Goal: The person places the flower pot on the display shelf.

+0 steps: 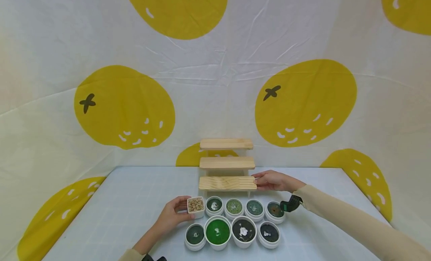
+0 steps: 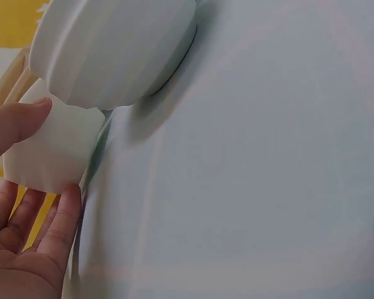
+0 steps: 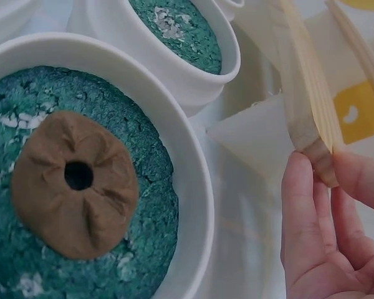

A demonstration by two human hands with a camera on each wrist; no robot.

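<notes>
At the left end of the back row of pots, my left hand holds a small square white pot filled with tan pebbles. Its thumb lies on one side of the pot and the fingers on the other in the left wrist view. My right hand pinches the right end of the lowest board of a three-tier wooden stand. Thumb and fingertips meet the board's end in the right wrist view. The middle board and top board rise behind it.
Several round white pots with dark or green fillings stand in two rows before the stand, including a bright green one. A brown holed disc lies on one teal filling. Behind the pale table hangs a fruit-printed cloth.
</notes>
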